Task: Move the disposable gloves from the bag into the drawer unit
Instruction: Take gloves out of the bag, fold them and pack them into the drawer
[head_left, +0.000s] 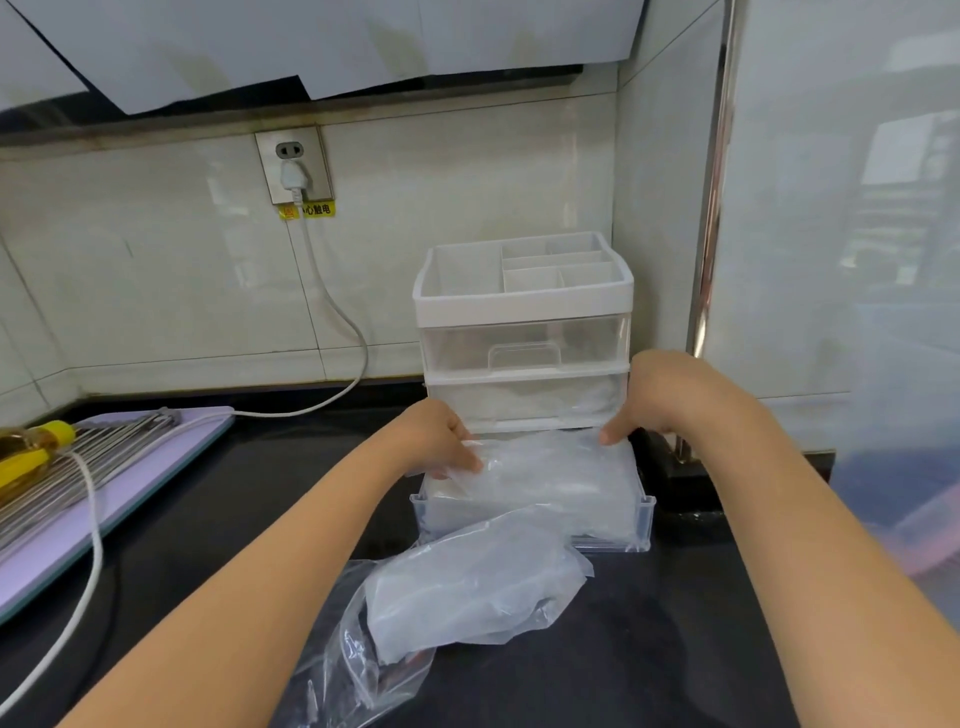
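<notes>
"心触电" on yellow sticker (306, 210) below socket (294, 163)

A black worktop (675, 649) meets a pale tiled wall (156, 270) (glossy, catching soft light). A wall socket (294, 163) holds a white plug (292, 176), its cable (336, 306) trailing down to the worktop; a frosted glass panel (841, 208) stands at right.
</notes>
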